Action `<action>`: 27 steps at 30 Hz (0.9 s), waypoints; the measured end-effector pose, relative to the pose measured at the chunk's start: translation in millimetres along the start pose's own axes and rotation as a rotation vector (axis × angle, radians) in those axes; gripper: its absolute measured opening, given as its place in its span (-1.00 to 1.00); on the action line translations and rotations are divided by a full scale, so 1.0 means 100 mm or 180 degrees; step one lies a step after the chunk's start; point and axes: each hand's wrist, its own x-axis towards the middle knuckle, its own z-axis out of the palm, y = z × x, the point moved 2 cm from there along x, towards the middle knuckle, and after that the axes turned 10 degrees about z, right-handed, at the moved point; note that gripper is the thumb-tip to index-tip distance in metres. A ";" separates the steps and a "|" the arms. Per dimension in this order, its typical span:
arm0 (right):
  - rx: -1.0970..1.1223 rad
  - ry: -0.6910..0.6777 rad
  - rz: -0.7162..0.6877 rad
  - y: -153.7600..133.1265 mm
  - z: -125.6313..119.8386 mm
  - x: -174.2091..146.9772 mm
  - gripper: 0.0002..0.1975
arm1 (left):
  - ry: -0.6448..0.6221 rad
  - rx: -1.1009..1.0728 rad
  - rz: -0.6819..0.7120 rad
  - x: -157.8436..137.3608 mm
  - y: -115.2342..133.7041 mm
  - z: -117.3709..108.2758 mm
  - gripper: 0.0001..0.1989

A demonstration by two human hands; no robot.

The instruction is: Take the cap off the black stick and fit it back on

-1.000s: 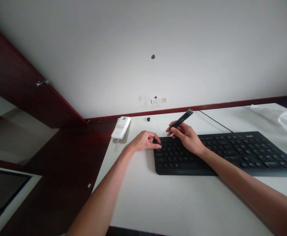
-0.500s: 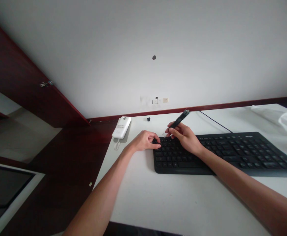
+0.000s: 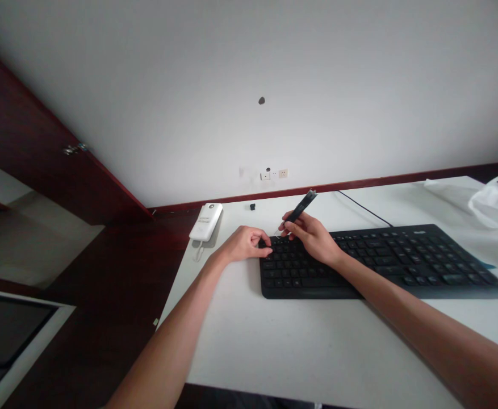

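Observation:
A black keyboard (image 3: 317, 292) lies on the white table (image 3: 300, 341). My right hand (image 3: 317, 238) is closed around the dark handle of a keycap puller (image 3: 300, 205), whose thin pale wire tip points down at the keyboard's upper left edge. The handle slants up and to the right. Over the keyboard's upper left corner is my left hand (image 3: 244, 243), thumb and fingertips brought close together in a pinch at the corner keys. Whatever lies between those fingertips is too small to make out.
A white power bank (image 3: 206, 221) with a short cable lies at the table's left edge. Behind the hands sits a small black piece (image 3: 252, 207). A crumpled white bag (image 3: 496, 204) rests at the back right. The keyboard cable (image 3: 365, 209) runs to the far edge.
The whole view has shifted slightly, so the table things appear a little further left. Both hands keep nearly the same pose at the keyboard's upper left corner.

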 end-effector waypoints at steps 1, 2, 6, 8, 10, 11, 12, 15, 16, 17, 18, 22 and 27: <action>0.0019 -0.0007 0.0013 0.00 0.00 0.00 -0.67 | 0.0029 0.0018 -0.0014 0.00 -0.01 0.00 -0.72; 0.0038 -0.0015 0.0022 0.01 0.00 0.00 -0.67 | 0.0035 0.0040 -0.0032 0.00 -0.02 0.00 -0.72; 0.0100 -0.0035 0.0048 0.01 0.01 0.01 -0.68 | -0.0093 0.0074 -0.0054 0.01 -0.04 0.03 -0.70; 0.0100 -0.0030 0.0056 0.01 0.01 0.01 -0.68 | -0.0092 0.0045 -0.0042 0.01 -0.04 0.03 -0.70; 0.0090 -0.0026 0.0060 0.00 0.01 0.01 -0.69 | -0.0073 -0.0019 -0.0006 0.01 -0.02 0.02 -0.70; 0.0090 -0.0027 0.0063 -0.01 0.01 0.00 -0.69 | -0.0067 -0.0062 0.0024 0.01 -0.02 0.02 -0.70; 0.0094 -0.0034 0.0066 -0.01 0.01 0.00 -0.70 | -0.0067 -0.0098 0.0060 0.01 -0.01 0.01 -0.71; 0.0117 -0.0056 0.0077 -0.01 0.01 0.00 -0.71 | -0.0115 -0.0127 0.0116 0.01 0.00 -0.01 -0.67; 0.0121 -0.0059 0.0075 -0.01 0.00 0.00 -0.71 | -0.0137 -0.0117 0.0111 0.01 -0.01 0.00 -0.66; 0.0122 -0.0059 0.0069 0.00 0.00 0.00 -0.71 | -0.0154 -0.0112 0.0099 0.01 -0.01 0.00 -0.66; 0.0120 -0.0056 0.0059 0.00 0.00 0.01 -0.72 | -0.0169 -0.0118 0.0090 0.01 -0.02 0.01 -0.67; 0.0130 -0.0038 0.0049 0.00 0.01 0.01 -0.71 | -0.0166 -0.0255 0.0133 0.03 -0.06 0.04 -0.70; 0.0104 -0.0016 0.0062 -0.01 0.00 0.01 -0.72 | 0.0296 -0.0303 0.0171 0.05 -0.17 -0.06 -0.70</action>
